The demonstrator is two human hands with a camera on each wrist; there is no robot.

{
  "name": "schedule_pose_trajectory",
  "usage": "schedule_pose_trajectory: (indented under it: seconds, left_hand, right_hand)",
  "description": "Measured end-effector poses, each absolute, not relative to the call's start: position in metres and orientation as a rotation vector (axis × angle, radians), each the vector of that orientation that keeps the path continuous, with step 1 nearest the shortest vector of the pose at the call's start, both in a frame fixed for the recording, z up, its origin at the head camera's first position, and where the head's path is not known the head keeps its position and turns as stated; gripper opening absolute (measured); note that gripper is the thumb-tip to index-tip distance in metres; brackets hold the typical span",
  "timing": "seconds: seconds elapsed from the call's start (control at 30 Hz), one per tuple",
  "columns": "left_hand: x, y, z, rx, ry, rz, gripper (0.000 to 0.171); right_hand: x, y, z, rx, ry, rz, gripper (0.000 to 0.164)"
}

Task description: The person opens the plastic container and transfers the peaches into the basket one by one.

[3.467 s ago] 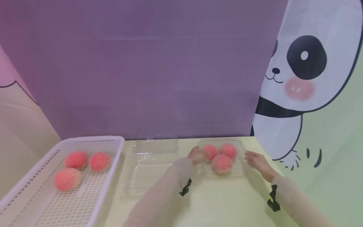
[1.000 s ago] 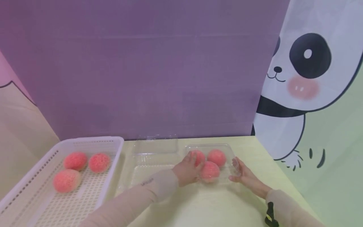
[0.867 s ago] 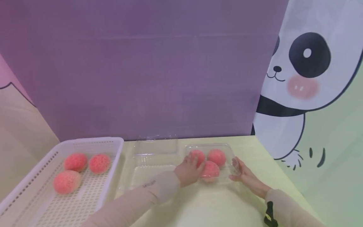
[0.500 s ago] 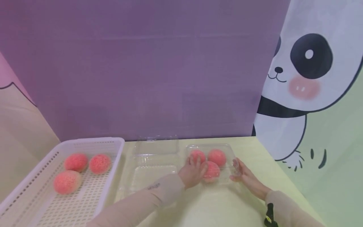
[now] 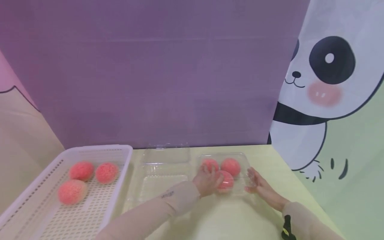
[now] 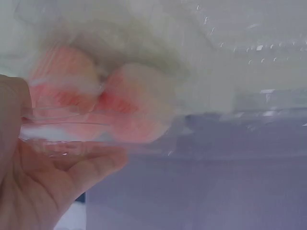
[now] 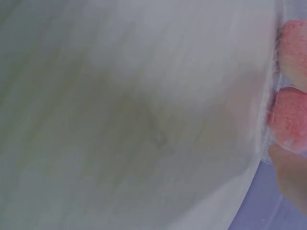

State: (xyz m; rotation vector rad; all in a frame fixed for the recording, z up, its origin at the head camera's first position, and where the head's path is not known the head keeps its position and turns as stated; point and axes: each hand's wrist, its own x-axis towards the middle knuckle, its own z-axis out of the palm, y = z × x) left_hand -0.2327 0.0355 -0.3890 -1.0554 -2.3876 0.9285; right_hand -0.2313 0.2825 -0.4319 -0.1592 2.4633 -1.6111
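Note:
In the head view, three pink, rough-topped buns (image 5: pixel 231 166) lie close together in a clear plastic box (image 5: pixel 240 190) on the table's right half. Clear plastic with shine covers them. My left hand (image 5: pixel 207 181) rests over the box's left part, fingers spread over two buns. The left wrist view has that hand (image 6: pixel 62 182) at the rim, with buns (image 6: pixel 139 105) seen through the plastic. At the box's right end, my right hand (image 5: pixel 265 190) touches the side with extended fingers and thumb. In the right wrist view a fingertip (image 7: pixel 288 167) meets the box corner.
A white perforated basket (image 5: pixel 126 166) at the left holds three more pink buns (image 5: pixel 72 192). Between basket and filled box stands an open clear box (image 5: pixel 162 186), its lid (image 5: pixel 166 155) raised at the back. A purple cloth (image 5: pixel 168 83) hangs behind the table (image 5: pixel 228 220).
Over the frames the box of buns has slid left, and both hands came from beside it onto its ends. Lately, the left hand has shifted slightly right over the box.

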Motion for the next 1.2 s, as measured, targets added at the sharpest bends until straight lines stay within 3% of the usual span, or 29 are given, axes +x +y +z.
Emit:
schedule_pose_trajectory:
  seconds: [0.3,0.53,0.77,1.03,1.2]
  left_hand:
    - [-0.230,0.032,-0.373,-1.101,-2.382,0.994,0.047]
    - [-0.232,0.033,-0.386,-1.064,-2.513,0.841,0.055]
    - [-0.233,0.058,-0.396,-1.021,-2.661,0.576,0.051]
    - [-0.234,0.091,-0.392,-1.048,-2.706,0.463,0.068]
    - [-0.240,0.104,-0.391,-1.077,-2.694,0.469,0.067]
  right_hand:
    - [-0.235,0.283,-0.436,-0.209,2.491,-1.578,0.091]
    - [-0.234,0.284,-0.435,-0.181,2.502,-1.569,0.092]
    - [-0.233,0.285,-0.437,-0.176,2.491,-1.601,0.090]
    - [-0.233,0.284,-0.437,-0.150,2.480,-1.601,0.092]
    - [-0.232,0.286,-0.437,-0.102,2.505,-1.582,0.096]
